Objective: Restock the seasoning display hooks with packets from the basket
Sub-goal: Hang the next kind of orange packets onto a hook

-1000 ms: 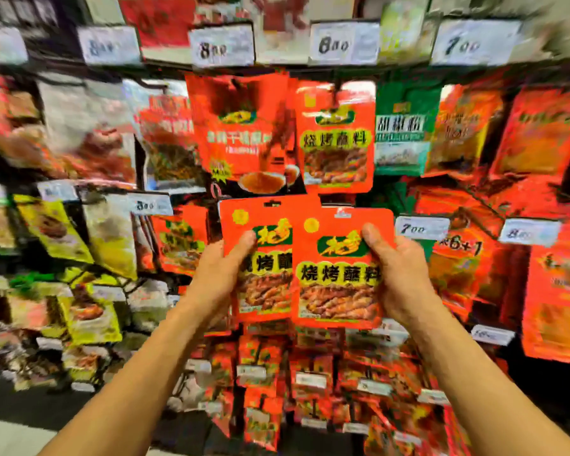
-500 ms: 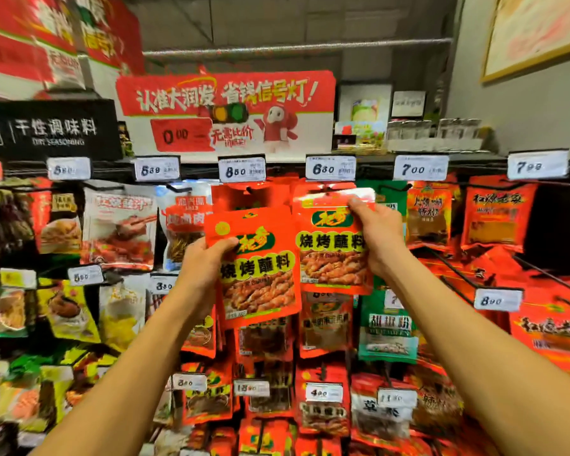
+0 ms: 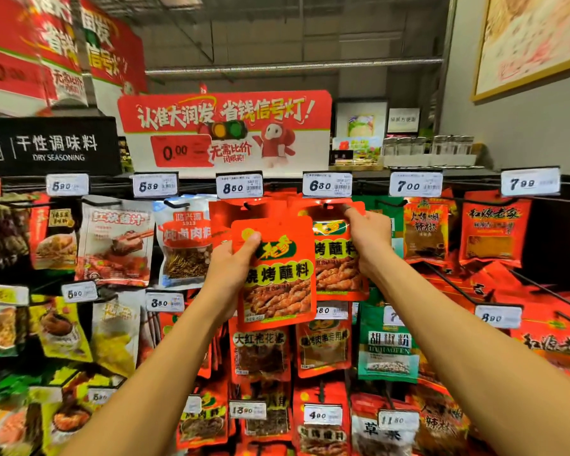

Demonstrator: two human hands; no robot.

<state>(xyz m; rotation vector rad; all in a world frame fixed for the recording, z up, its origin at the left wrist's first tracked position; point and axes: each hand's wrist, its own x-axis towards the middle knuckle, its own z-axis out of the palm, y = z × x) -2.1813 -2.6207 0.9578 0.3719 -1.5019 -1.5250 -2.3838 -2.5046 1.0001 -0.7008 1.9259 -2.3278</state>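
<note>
My left hand [image 3: 232, 269] grips an orange-red barbecue seasoning packet [image 3: 278, 278] by its left edge, thumb on the front, in front of the display. My right hand [image 3: 366, 240] holds a second, matching packet [image 3: 334, 258] by its upper right side, a finger stretched up to the packet's top at the hook [image 3: 326, 205] below the 6.80 price tag [image 3: 327, 184]. The left packet overlaps the front of the right one. The basket is out of view.
Rows of hooks carry red, green, yellow and white seasoning packets with price tags all around. A "Dry Seasoning" sign [image 3: 48, 148] and a red promotional board [image 3: 224, 130] stand above the top rail. Bare hooks [image 3: 448, 281] stick out at the right.
Both hands rose from the middle rows to the top row. The right hand carried its packet up to the hook under the 6.80 tag; the left packet followed and overlaps it more.
</note>
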